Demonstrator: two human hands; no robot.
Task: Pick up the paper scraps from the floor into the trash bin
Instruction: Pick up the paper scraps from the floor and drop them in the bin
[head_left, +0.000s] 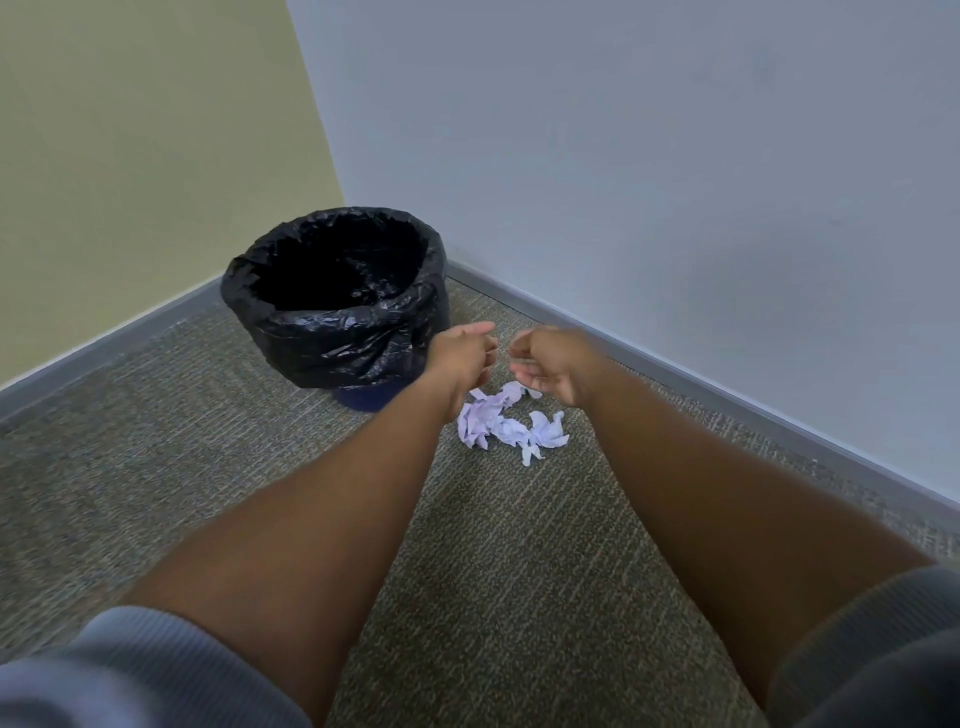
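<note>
A pile of crumpled white paper scraps (506, 423) lies on the carpet just right of the trash bin (343, 332), a round bin lined with a black plastic bag and open at the top. Both my arms reach forward. My left hand (464, 356) hovers above the left end of the pile, close to the bin's right side, fingers loosely curled with nothing in them. My right hand (550, 364) hangs over the pile's far edge, fingers apart and curved downward, holding nothing.
The bin stands in a room corner where a yellowish wall (130, 156) meets a grey-blue wall (649, 156). A grey baseboard (727, 387) runs along both. Grey-green carpet (493, 571) covers the floor.
</note>
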